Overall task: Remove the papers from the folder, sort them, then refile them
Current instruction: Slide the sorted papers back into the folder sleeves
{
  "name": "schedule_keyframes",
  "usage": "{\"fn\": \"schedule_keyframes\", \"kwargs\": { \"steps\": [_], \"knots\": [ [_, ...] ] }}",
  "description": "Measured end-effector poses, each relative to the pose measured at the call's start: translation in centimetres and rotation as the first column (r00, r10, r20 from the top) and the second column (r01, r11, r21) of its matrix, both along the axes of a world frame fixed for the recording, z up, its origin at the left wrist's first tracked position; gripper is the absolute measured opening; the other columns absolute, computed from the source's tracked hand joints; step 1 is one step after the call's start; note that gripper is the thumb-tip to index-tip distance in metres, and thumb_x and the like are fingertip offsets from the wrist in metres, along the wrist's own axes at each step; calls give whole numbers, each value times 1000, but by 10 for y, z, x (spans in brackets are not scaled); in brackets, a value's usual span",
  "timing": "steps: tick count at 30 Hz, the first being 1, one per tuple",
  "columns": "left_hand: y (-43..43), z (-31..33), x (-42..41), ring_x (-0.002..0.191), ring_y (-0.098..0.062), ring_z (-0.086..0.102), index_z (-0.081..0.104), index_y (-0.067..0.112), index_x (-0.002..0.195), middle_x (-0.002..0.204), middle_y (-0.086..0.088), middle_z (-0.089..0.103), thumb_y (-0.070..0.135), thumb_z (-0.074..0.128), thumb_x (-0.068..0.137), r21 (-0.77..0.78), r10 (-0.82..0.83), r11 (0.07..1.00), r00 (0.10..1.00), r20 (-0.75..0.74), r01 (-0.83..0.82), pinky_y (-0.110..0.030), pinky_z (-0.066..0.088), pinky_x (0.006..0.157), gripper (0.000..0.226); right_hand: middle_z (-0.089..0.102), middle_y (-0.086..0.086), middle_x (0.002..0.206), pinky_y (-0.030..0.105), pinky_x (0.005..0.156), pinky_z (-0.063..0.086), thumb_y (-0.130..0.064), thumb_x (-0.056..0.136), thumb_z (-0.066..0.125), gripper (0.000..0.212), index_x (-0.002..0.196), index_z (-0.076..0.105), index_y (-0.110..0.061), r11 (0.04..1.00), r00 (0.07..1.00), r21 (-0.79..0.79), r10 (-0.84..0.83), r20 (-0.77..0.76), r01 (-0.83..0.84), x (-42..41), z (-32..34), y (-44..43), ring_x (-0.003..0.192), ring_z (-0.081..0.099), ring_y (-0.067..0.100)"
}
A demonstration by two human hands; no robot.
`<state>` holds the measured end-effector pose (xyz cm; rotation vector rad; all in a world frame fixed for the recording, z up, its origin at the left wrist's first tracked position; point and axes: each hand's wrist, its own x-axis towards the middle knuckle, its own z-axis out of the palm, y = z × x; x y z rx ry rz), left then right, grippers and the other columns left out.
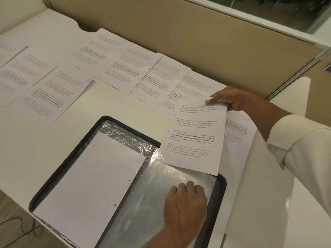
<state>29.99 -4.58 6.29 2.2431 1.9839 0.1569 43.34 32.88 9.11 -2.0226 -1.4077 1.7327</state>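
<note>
Desk [111, 104] papers [125, 68] overlap; right fingers [212, 100] pinch sheet [193, 136] edge, left fingers [189, 187] curled on sleeve [157, 194].

Bare desk [111, 104] between open folder [71, 155] and spread papers [125, 68]; partition [197, 42] close behind.

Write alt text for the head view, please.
A person's right hand pinches a printed sheet over an open black folder, while the left hand rests, fingers curled, on its plastic sleeve. More printed sheets cover the white desk.
</note>
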Motion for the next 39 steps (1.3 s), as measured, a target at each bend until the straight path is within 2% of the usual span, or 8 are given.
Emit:
{"fn": "schedule_keyframes", "kwargs": {
  "steps": [8,14,21,25,30,33,36,39],
  "knots": [
    [1,-4,6,49,-17,50,61,20,62,57,0,55,23,84,73,-80,-14,997,1000,-1,14,-30,41,49,26,80,17,103,49,75,66,2,79,86,50,123,64,-5,953,957,-143,-281,-76,269,-3,-5,-31,88,80,34],
    [4,-4,7,47,-16,49,60,19,58,55,1,54,21,84,63,-129,-18,991,1000,17,20,-29,39,48,25,78,19,108,57,82,64,6,66,93,70,128,62,-5,900,900,-137,-428,-86,414,5,-13,-45,87,79,39],
    [6,-4,11,47,-16,51,60,17,59,55,0,54,18,85,59,-129,-40,991,999,28,43,-28,42,48,26,80,18,100,48,72,67,6,74,89,45,113,68,-4,913,925,-173,-379,-21,370,6,-1,-79,84,80,34],
    [7,0,15,45,-19,55,63,13,56,52,-4,56,21,97,43,-183,-47,982,998,29,52,-30,47,48,38,80,16,104,44,83,65,2,78,88,42,116,70,-5,940,970,-239,-236,57,242,11,3,-93,93,79,31],
    [12,2,19,42,-19,55,62,12,50,49,-6,56,28,104,31,-205,-46,978,999,16,48,-30,48,47,49,81,11,104,27,70,52,-7,78,91,39,113,74,-10,946,991,-309,-61,118,95,15,10,-108,98,76,26],
    [13,2,21,42,-20,56,64,11,55,51,-7,57,31,105,32,-196,-43,979,999,31,48,-31,49,47,50,80,13,106,23,62,47,-6,79,90,39,115,75,-9,935,991,-334,-93,101,122,19,10,-113,100,77,27],
    [12,3,22,42,-20,55,64,11,56,51,-7,56,27,104,35,-172,-53,983,998,25,56,-30,46,46,48,80,14,107,27,76,59,-2,78,89,38,114,76,-6,929,989,-340,-130,69,146,21,8,-118,107,76,29],
    [14,6,22,43,-19,54,63,13,56,52,-5,55,25,102,36,-154,-42,987,999,32,47,-29,45,47,46,81,14,104,33,81,63,3,78,87,36,112,76,-4,933,989,-327,-138,56,149,20,4,-123,100,76,27]
  ]
}}
